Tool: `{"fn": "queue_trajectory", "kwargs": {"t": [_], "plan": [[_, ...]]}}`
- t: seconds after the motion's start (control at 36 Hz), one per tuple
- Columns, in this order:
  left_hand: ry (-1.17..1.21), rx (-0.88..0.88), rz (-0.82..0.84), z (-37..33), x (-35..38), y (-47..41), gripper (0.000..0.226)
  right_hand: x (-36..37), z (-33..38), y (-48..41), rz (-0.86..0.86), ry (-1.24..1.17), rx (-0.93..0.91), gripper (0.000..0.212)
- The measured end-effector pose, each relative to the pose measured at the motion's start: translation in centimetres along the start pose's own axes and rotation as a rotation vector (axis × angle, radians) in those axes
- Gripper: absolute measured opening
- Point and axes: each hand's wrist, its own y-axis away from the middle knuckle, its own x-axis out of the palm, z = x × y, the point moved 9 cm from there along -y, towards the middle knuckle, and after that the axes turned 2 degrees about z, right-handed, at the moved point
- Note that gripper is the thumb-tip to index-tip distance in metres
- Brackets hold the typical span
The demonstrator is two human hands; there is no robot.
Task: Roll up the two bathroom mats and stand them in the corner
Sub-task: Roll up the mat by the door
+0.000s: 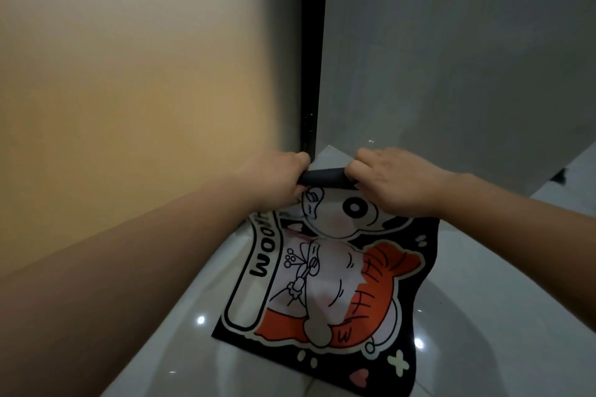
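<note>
Dim, soft-focus view; lamp glints on glossy floor (pixel 483 316).

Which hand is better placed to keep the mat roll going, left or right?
Neither alone. Left hand and right hand each grip one end of the dark rolled edge of the mat; most of it lies flat, so both should roll.

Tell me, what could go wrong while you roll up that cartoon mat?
1. Both hands, left hand and right hand, pinch only the small dark roll at the far end of the mat. If either grip loosens, it may spring open.
2. Most of the mat lies unrolled and a bit wavy, so the roll could go crooked.
3. The glossy floor looks slick, so the mat might slide.
</note>
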Motion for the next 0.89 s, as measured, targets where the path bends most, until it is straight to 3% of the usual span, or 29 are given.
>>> {"fn": "queue_trajectory", "kwargs": {"t": [0.08, 0.19, 0.28, 0.39, 0.5, 0.58, 0.64, 0.78, 0.89], "plan": [[0.021, -0.038, 0.013, 0.2, 0.8, -0.1, 0.015, -0.2, -0.2, -0.4, 0.004, -0.044, 0.031, 0.022], [0.027, -0.033, -0.029, -0.2, 0.9, -0.1, 0.017, 0.4, -1.3, -0.5, 0.117, -0.155, 0.182, 0.046], [0.015, 0.019, -0.099, -1.0, 0.4, 0.0, 0.026, 0.9, -1.9, -0.7, 0.181, -0.125, 0.205, 0.032], [-0.012, 0.061, -0.160, -1.8, -0.2, -0.1, 0.020, 1.5, -2.4, -0.5, 0.228, -0.190, 0.286, 0.015], [0.075, 0.005, -0.023, -1.5, 0.9, -0.4, 0.027, 1.6, -0.1, -0.6, 0.176, 0.101, 0.097, 0.019], [0.253, -0.021, 0.103, -1.4, 2.6, -0.4, 0.034, 1.2, 1.5, -0.4, 0.064, 0.170, -0.026, 0.035], [0.253, -0.009, 0.121, -1.4, 3.0, -0.3, 0.034, 0.7, 2.1, -0.2, 0.035, 0.172, -0.051, 0.034], [0.054, 0.050, 0.002, -1.4, 2.4, 0.0, 0.017, 1.6, 2.0, -0.5, 0.068, 0.110, -0.035, 0.040], [-0.035, 0.053, -0.141, -1.9, 1.6, 0.0, 0.026, 1.3, 0.8, -0.9, 0.064, -0.044, 0.076, 0.051]]}}
